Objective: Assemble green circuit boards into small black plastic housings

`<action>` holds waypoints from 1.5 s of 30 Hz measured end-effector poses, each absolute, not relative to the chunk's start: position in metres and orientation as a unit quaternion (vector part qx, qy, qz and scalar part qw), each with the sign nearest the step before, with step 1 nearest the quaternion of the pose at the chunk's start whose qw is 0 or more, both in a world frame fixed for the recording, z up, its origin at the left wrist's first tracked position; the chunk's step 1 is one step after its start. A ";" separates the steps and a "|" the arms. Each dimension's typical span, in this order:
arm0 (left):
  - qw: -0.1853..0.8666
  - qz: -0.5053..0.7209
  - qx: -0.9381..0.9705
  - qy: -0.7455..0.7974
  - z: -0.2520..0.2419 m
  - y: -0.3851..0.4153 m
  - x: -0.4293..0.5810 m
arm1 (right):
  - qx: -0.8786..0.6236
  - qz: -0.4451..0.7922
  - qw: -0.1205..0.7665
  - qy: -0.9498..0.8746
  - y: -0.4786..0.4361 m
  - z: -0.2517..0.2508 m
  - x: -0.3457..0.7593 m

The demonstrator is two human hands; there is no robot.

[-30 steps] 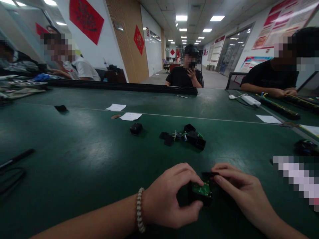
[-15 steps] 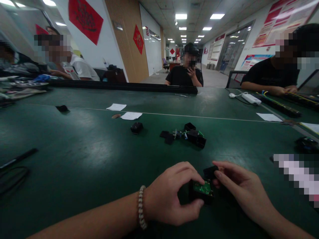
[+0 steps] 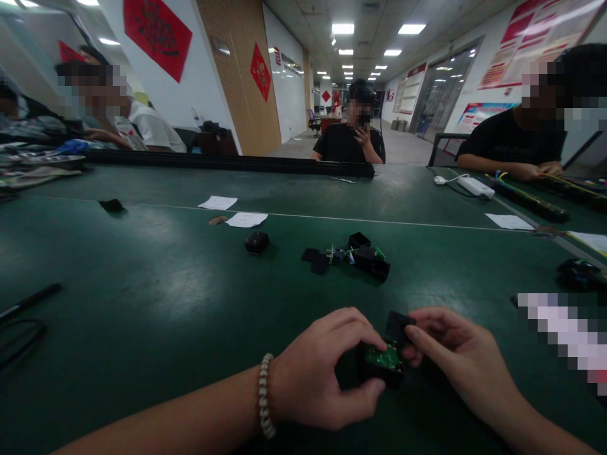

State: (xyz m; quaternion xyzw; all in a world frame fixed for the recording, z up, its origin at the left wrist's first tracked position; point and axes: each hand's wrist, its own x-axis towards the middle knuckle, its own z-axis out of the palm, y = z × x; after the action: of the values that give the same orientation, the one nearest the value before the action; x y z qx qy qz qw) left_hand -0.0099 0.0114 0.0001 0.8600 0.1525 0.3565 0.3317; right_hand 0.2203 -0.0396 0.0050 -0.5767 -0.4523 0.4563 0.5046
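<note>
**Black plastic housing (image 3: 379, 374) and flat black plastic cover (image 3: 397, 325): two-handed hold**

1. My left hand (image 3: 322, 373) is curled nearly closed round the black plastic housing. The thumb is on the near side and the fingertips are on the far top edge. The housing sits low over the dark green table mat (image 3: 142, 284), directly in front of me. Its open top shows a green circuit board (image 3: 385, 357).
2. My right hand (image 3: 455, 360) is partly closed. Thumb and forefinger pinch the flat black plastic cover, which is tilted at the far right corner of the housing. I cannot tell whether cover and housing touch.
3. A pale beaded bracelet (image 3: 265, 395) is on my left wrist.
4. Beyond the hands, towards the table centre, lies a cluster of loose black parts with small wired boards (image 3: 351, 258). A single small black box (image 3: 257, 242) lies apart to its left.
5. Two white paper slips (image 3: 246, 219) lie further out, near a white line across the mat.
6. A black pen (image 3: 31, 300) lies at the left edge and a black computer mouse (image 3: 576, 272) at the right.
7. A long black rail (image 3: 227, 163) runs along the far side. Other people sit beyond it and at the right.
</note>
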 end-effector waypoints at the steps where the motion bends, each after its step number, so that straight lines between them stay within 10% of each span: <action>1: 0.332 0.356 0.860 0.152 0.000 0.011 -0.010 | -0.578 0.454 0.506 -0.451 -0.040 0.005 0.220; 45: 0.343 0.355 0.856 0.152 -0.001 0.012 -0.010 | -0.504 0.300 0.540 -0.604 -0.041 -0.013 0.226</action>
State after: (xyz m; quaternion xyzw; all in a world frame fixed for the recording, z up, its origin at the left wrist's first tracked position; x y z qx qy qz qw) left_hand -0.0097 0.0121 -0.0012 0.8563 0.1520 0.3551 0.3427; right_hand 0.2259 -0.0413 -0.0125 -0.5040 -0.6037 0.3000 0.5400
